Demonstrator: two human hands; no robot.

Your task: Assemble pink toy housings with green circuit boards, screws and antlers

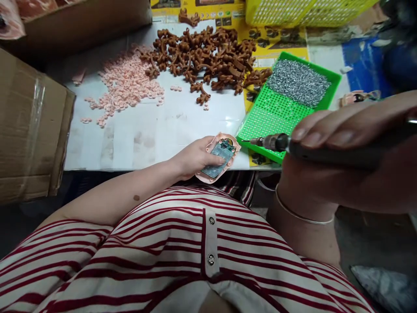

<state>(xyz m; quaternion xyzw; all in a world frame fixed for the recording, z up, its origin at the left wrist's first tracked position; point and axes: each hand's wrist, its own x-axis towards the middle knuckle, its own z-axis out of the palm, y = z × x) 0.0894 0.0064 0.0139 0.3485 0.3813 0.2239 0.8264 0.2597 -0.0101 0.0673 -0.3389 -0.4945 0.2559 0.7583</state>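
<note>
Striped shirt (182,252) fills the lower part of the view, because the camera looks down along the person's body. Beyond it is the white surface (156,130), and a cardboard box (29,130) stands at its left edge, out of the way of the arms.

Right hand (352,143) is very near to the camera. It is closed around a black electric screwdriver (325,153), with the fingers laid along the body like on a pen. This grip probably gives good control of the tip, which points left, over the front edge of a green tray (260,126). The tray lies just beside this hand, and the heap of small metal screws (298,82) sits in its far half, I think for easy reach.

Brown plastic parts (205,54) are in a big pile at the back, and pale pink rings (125,84) are spread to the left of them. Both piles are well apart from the hands.

Left hand (192,157) rests on the near edge of the surface and grips a pink case (208,177) from the left side, thumb on top. The case is open side up, so the circuit board (224,150) inside faces the screwdriver tip, which is near but not touching.
</note>
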